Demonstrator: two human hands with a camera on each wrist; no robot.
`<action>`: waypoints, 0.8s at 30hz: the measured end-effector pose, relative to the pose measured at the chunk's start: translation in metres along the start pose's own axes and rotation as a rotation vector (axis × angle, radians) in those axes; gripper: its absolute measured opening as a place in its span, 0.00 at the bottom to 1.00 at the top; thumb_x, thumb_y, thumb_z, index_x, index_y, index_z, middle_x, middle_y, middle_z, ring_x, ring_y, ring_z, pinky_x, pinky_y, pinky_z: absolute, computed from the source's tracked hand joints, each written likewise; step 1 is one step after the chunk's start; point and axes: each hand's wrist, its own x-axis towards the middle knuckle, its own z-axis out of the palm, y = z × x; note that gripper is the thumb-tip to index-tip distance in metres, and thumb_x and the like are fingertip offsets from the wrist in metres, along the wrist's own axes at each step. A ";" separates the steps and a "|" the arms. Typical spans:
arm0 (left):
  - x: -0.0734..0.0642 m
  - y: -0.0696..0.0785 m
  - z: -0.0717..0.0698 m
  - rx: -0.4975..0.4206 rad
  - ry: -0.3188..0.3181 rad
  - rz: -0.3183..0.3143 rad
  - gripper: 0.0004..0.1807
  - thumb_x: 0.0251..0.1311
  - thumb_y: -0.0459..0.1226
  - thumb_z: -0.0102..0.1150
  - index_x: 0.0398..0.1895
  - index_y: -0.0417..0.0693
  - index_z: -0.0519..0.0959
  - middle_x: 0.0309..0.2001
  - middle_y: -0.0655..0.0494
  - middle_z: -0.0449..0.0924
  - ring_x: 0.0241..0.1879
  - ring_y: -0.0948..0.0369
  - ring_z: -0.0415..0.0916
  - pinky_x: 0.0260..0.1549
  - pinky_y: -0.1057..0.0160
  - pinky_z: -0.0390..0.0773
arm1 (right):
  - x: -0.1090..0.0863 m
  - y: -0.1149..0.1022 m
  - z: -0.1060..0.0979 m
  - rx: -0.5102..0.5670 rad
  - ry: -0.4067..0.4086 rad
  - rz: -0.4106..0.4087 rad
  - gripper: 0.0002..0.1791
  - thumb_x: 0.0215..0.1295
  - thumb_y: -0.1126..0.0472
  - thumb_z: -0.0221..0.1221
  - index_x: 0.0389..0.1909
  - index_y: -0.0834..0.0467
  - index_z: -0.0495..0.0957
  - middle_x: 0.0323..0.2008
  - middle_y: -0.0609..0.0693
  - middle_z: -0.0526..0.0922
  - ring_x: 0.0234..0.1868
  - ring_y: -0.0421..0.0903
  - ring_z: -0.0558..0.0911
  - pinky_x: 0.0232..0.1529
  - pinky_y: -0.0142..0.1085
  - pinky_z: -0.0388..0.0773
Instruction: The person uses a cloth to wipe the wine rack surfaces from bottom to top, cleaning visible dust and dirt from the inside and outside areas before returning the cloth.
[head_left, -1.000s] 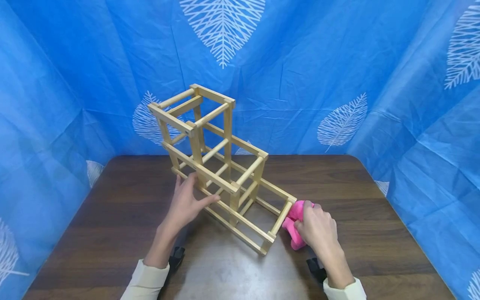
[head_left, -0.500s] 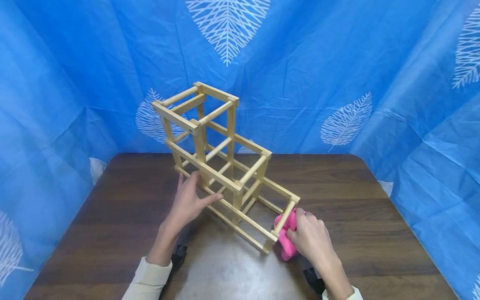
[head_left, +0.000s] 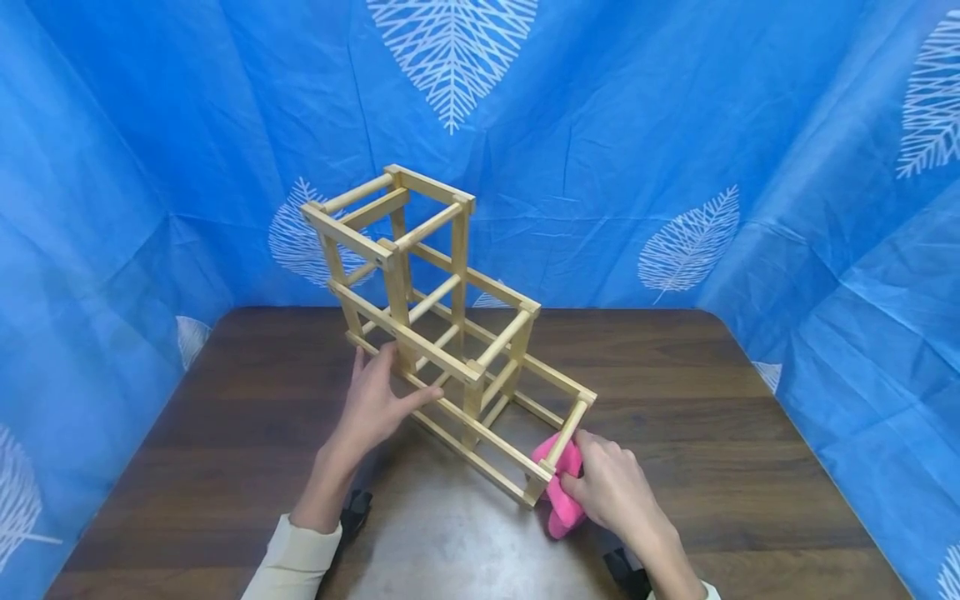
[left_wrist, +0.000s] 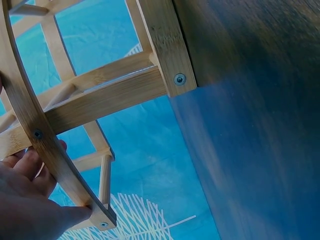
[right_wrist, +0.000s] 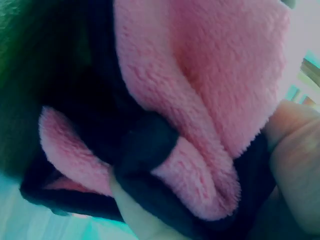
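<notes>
L hand (head_left: pixel 377 408), thumb spread wide, grips wooden rack (head_left: pixel 442 357) by near side, over table (head_left: pixel 712 400) ctr; R hand (head_left: pixel 618 483) pinches bunched pink cloth (head_left: pixel 564 507) at rack's low end. Prob. wiping that end; next move likely needs rack steady, cloth snug on wood

No readable text, labels or numbers, right wrist view perhaps too blurred.
</notes>
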 end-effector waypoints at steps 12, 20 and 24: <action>-0.002 0.006 -0.001 -0.061 0.041 0.053 0.57 0.48 0.50 0.77 0.76 0.42 0.54 0.69 0.41 0.65 0.70 0.44 0.58 0.71 0.41 0.41 | -0.009 0.016 -0.015 0.018 -0.029 0.017 0.27 0.51 0.59 0.69 0.53 0.60 0.79 0.26 0.43 0.78 0.27 0.40 0.74 0.30 0.41 0.73; -0.011 0.003 0.011 -0.281 0.422 0.171 0.46 0.45 0.40 0.76 0.67 0.39 0.63 0.60 0.43 0.72 0.63 0.48 0.67 0.63 0.45 0.64 | -0.008 0.017 -0.013 0.015 -0.005 -0.004 0.25 0.50 0.60 0.69 0.52 0.59 0.79 0.26 0.43 0.77 0.27 0.40 0.74 0.28 0.40 0.72; -0.011 0.005 0.018 -0.340 0.594 0.312 0.44 0.42 0.38 0.74 0.64 0.33 0.65 0.63 0.38 0.68 0.63 0.45 0.66 0.63 0.42 0.64 | -0.007 0.017 -0.012 0.011 0.003 -0.018 0.24 0.50 0.60 0.69 0.51 0.58 0.80 0.25 0.42 0.77 0.28 0.40 0.75 0.28 0.41 0.73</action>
